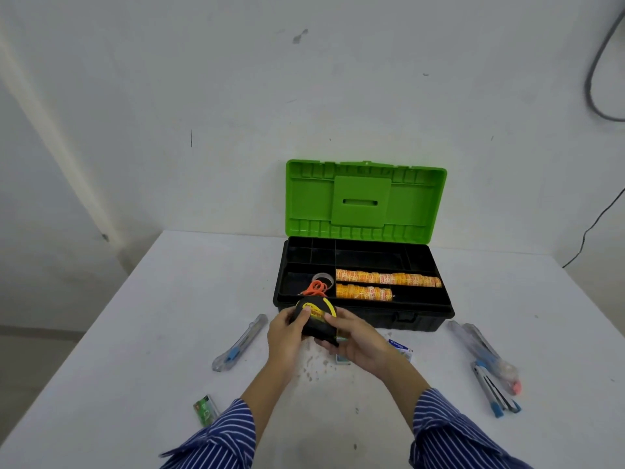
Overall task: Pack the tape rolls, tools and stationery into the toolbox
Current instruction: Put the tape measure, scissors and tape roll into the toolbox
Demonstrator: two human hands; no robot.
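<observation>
Plain white table (142, 333) pushed into the corner of a bare room, far edge against the back wall (304, 96). Pale, greenish-white plaster, marked by a dark smudge (300, 36) high up and a short vertical scratch (191, 138) lower left. Thick grey cable (597, 62) looping down at upper right; thin black wire (590, 231) trailing beneath it toward the table's edge. Soft, even light, no hard shadows. Strip of floor (33, 360) at lower left.

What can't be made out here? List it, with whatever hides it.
Head view only:
- Tape measure: lower body covered by left hand and right hand.
- Blue-and-white packet: mostly behind the right hand; print unreadable.
- Scissors: blades hidden by the tape measure.
- Green pack: label too blurred.
</observation>
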